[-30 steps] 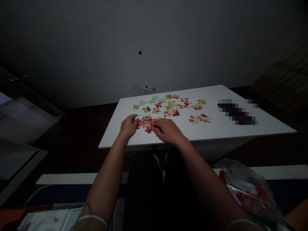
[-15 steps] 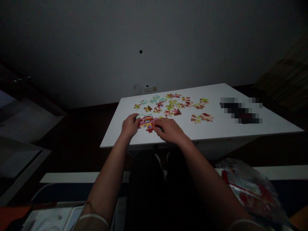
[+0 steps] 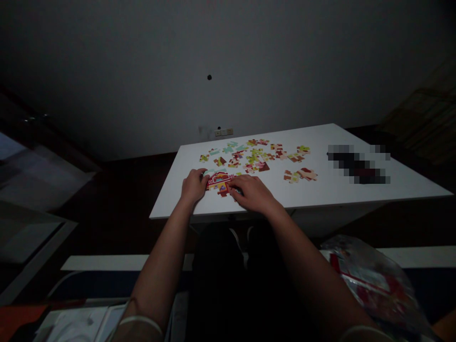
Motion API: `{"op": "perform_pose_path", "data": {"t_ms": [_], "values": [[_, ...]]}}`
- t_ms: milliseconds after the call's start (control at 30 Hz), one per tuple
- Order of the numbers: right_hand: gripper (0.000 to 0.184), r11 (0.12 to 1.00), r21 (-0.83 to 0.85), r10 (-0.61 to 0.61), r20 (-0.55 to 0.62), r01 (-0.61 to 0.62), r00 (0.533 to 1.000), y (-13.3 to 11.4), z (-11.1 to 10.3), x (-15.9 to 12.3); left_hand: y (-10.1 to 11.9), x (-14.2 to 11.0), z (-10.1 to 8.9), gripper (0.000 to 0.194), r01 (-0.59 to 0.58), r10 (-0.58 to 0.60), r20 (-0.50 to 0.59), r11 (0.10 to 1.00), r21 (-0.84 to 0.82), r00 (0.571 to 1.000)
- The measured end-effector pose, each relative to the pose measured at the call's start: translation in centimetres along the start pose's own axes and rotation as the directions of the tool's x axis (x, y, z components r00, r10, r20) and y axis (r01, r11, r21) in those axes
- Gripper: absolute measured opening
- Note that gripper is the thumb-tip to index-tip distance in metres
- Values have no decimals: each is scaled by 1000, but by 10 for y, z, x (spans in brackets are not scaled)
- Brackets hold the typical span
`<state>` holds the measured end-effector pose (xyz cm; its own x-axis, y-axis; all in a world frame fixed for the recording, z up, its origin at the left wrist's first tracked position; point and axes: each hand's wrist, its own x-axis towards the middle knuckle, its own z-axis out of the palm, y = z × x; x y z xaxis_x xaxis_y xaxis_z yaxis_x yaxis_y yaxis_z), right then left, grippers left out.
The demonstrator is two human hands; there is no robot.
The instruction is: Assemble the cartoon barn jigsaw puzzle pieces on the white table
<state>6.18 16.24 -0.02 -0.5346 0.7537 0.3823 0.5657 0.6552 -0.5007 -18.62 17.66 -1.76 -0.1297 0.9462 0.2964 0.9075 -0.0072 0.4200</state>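
A small joined cluster of red puzzle pieces lies near the front edge of a white table. My left hand rests at its left side, fingers curled against the cluster's edge. My right hand lies on its right side, fingers pressed down over the pieces there. Several loose coloured puzzle pieces are scattered further back on the table. Two joined brown and red pieces lie apart to the right.
A dark blurred object lies on the table's right part. A crinkled plastic bag with red print sits low at the right. White papers lie at the lower left. A wall with a socket stands behind the table.
Both hands stay on the red cluster with hardly any shift. The view has drifted slightly, so the table sits a little further right.
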Motion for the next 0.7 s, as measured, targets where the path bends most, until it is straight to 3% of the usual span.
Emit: {"op": "perform_pose_path", "data": {"t_ms": [100, 700], "values": [[29, 998, -59, -38, 17, 39, 999, 1, 0, 0, 1, 0, 0, 42, 8, -9, 28, 998, 57, 1000], [32, 992, -126, -5, 87, 16, 996, -2, -3, 1, 10, -3, -6, 34, -19, 12, 66, 994, 105, 998]]}}
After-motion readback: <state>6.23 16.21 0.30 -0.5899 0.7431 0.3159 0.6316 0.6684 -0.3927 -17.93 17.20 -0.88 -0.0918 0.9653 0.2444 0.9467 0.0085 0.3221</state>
